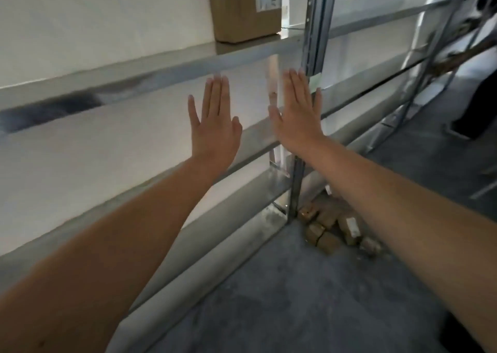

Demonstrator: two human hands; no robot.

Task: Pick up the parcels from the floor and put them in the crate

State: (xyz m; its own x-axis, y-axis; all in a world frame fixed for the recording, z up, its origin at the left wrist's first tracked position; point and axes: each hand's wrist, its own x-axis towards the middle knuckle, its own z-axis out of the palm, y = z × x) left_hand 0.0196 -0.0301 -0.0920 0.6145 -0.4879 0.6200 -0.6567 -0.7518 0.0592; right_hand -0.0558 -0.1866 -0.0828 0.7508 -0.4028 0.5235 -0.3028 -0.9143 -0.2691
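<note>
The left hand (215, 121), left of centre, is held up flat with straight fingers and holds nothing. Top centre, a box (246, 8) sits on the rack (161, 75). Just right of centre, the right hand (295, 113) is likewise spread and empty.

Lower right of centre, the parcels (330, 229) lie heaped on the floor (295, 299) at the rack's foot, partly behind the right forearm. They look small and brown-wrapped, so probably light and fairly stiff. Gripping each across its short sides should do. Blur makes their number hard to tell, and no crate is in view.
</note>
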